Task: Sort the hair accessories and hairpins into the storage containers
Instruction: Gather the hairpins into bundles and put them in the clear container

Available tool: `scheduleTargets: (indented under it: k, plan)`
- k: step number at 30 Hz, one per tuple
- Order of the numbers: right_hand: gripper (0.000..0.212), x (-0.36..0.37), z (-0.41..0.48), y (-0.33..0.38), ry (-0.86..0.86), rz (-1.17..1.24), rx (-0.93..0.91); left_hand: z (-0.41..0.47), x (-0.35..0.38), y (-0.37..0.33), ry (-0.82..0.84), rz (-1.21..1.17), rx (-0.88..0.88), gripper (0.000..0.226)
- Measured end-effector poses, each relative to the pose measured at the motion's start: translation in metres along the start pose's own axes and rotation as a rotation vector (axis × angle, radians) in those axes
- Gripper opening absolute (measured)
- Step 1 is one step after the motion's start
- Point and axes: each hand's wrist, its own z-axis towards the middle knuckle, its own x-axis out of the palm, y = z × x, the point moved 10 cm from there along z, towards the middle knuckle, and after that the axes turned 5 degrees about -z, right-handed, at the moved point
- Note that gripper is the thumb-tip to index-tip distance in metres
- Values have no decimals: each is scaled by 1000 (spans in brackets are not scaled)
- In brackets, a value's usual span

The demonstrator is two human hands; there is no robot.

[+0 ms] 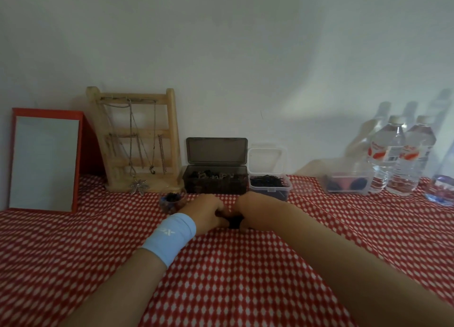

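Gripping, head view: left hand [208,210] and right hand [255,210] meet mid-bench, fingers curled in on one small dark clump [234,222] between them. Pins or ties, cannot tell.

Step, probably: gather it, then drop it in a box. Keep the fingertips tight so nothing spills onto the cloth [245,265], lift straight up, and check what it is before choosing a box.

Grey box [216,183] and clear box [269,183] of black hairpins sit at the far edge just past the hands, lids up, touching.

Around: a small cup [172,201] of dark bits beside the left hand, easy to knock. Necklace rack [137,142] and mirror [45,162] far left. Clear tray [348,183] and water bottles [403,154] far right.
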Motion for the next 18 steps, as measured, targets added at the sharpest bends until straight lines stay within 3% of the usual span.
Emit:
scheduleTargets:
  k: [4, 9, 13, 18]
  plan:
    - [53, -3, -4, -8, -99, 78, 0, -4, -11, 7, -52, -129, 10, 22]
    - [30, -8, -12, -33, -274, 399, -94, -3, -44, 13, -226, -300, 27, 20]
    - [13, -17, -19, -59, -412, 781, -116, 4, -58, 0, -331, -381, 84, 21]
    - [20, 1, -3, -59, -337, 1599, -293, 18, -58, -25, -363, -518, 168, 28]
